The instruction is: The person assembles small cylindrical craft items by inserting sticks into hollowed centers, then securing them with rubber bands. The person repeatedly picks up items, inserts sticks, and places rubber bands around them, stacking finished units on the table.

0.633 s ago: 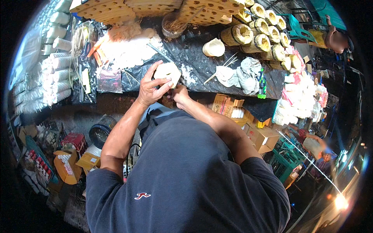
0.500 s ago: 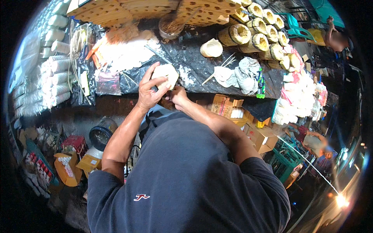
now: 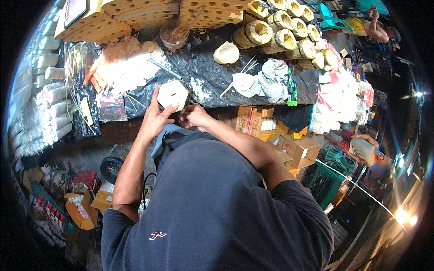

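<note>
My left hand point(image 3: 158, 116) is closed round the edge of a cream six-sided piece point(image 3: 173, 95) with a small dark slit in its middle. The thumb lies along its near edge, and the piece is tilted with its flat face up. Just right of and below it, my right hand point(image 3: 195, 116) has its fingers curled close together; what they hold, if anything, is hidden. Beyond the piece, a grey rod point(image 3: 165, 68) lies on the black plastic sheet point(image 3: 199, 63). A rounded cream piece point(image 3: 226, 53) stands farther right, near some thin sticks point(image 3: 238, 77).
Yellowish blocks full of holes point(image 3: 149, 18) and a tub point(image 3: 175, 37) line the back. Thick banded tubes point(image 3: 253, 34) are stacked back right. Grey cloth point(image 3: 272, 81) and a green bottle point(image 3: 291, 90) lie at the right. Cardboard boxes point(image 3: 300, 151) stand below the table; two people are farther right.
My left fingers, earlier bent over the six-sided piece's face, now grip its edge, and more of the face shows. The whole view has shifted, with the table's things lying farther left.
</note>
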`<move>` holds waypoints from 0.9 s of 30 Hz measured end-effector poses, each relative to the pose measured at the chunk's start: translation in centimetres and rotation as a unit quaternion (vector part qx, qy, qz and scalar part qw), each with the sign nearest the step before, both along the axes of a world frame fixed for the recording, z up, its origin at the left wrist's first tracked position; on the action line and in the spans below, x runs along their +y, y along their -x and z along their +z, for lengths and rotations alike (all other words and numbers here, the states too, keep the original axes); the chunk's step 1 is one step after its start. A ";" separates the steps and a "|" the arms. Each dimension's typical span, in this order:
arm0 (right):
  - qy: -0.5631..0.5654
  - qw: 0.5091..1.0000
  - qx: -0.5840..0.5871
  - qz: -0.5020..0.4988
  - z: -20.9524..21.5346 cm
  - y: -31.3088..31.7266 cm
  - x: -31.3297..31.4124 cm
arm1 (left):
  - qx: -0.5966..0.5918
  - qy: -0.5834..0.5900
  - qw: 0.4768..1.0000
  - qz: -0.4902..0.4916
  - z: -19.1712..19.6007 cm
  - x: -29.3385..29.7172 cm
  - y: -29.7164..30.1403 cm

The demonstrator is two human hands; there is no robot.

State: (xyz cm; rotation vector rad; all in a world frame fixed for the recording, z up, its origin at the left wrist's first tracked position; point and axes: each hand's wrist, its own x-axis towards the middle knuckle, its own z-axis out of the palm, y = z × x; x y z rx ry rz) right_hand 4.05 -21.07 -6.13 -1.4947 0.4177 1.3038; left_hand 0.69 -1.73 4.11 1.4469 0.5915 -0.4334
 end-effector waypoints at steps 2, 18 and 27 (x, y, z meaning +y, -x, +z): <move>0.054 0.987 -0.106 0.111 2.5 -0.5 -1.6 | -0.008 0.021 0.999 0.023 -0.3 -0.1 0.1; 0.195 0.717 -0.575 0.342 -0.7 -2.6 -7.7 | -0.050 -0.006 0.998 0.023 -2.5 0.0 0.6; 0.179 0.717 -0.584 0.336 -0.1 -2.4 -7.4 | -0.066 -0.011 0.997 0.030 -2.6 -0.1 0.8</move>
